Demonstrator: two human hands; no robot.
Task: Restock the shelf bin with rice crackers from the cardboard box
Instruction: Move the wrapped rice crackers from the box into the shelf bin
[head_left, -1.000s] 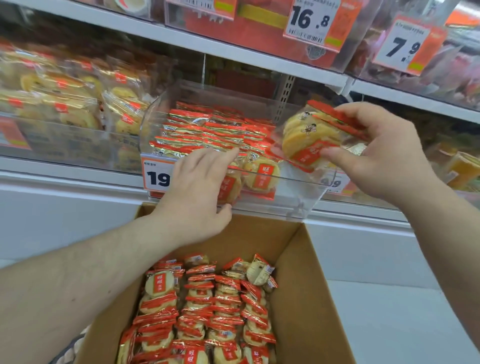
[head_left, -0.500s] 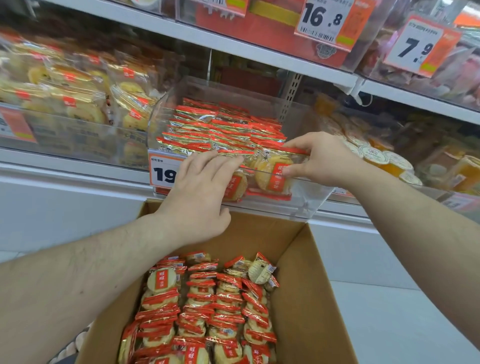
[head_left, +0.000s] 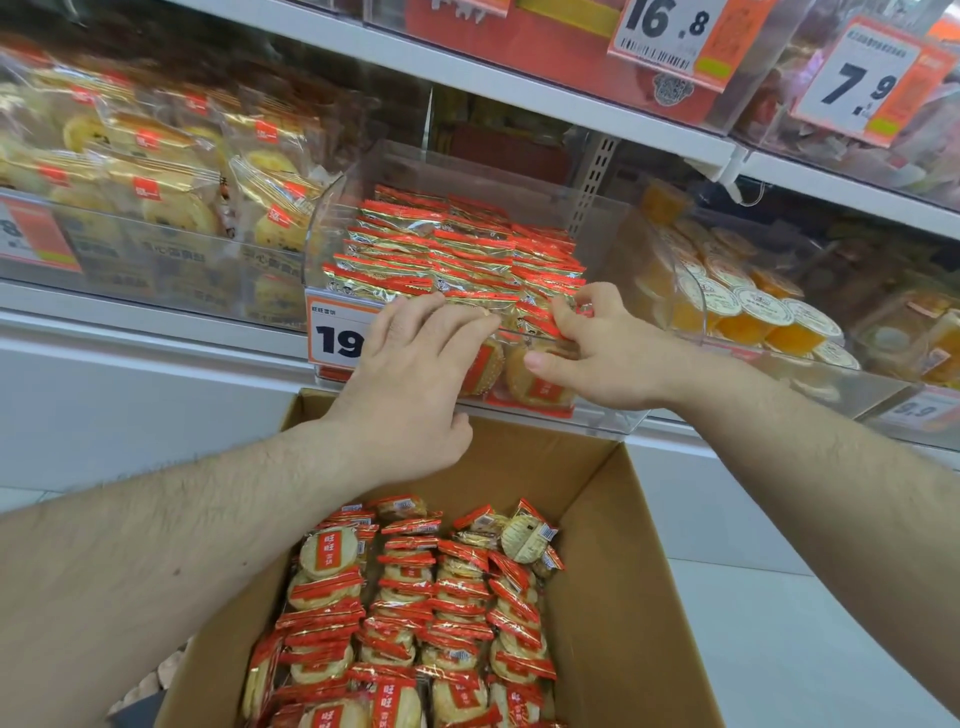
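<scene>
A clear plastic shelf bin (head_left: 332, 218) holds rows of red-and-gold rice cracker packs (head_left: 447, 244). My left hand (head_left: 415, 374) lies flat, fingers straight, over the bin's front rim and rests on the front packs. My right hand (head_left: 608, 353) is at the bin's front right. Its fingers curl over the rim onto a rice cracker pack (head_left: 540, 325) in the front row, and its thumb lies outside the front wall. Below the bin stands an open cardboard box (head_left: 613, 571) with several rows of the same packs (head_left: 415, 597).
An orange price tag reading 19 (head_left: 335, 338) hangs on the bin's front. A bin of wrapped yellow cakes (head_left: 171, 171) stands to the left, a bin of orange jelly cups (head_left: 743, 306) to the right. A white shelf edge (head_left: 519, 88) runs above. The floor (head_left: 779, 623) is white.
My right hand brought a handful of packs from the upper right down into the bin's front right corner. My left hand stayed on the front rim.
</scene>
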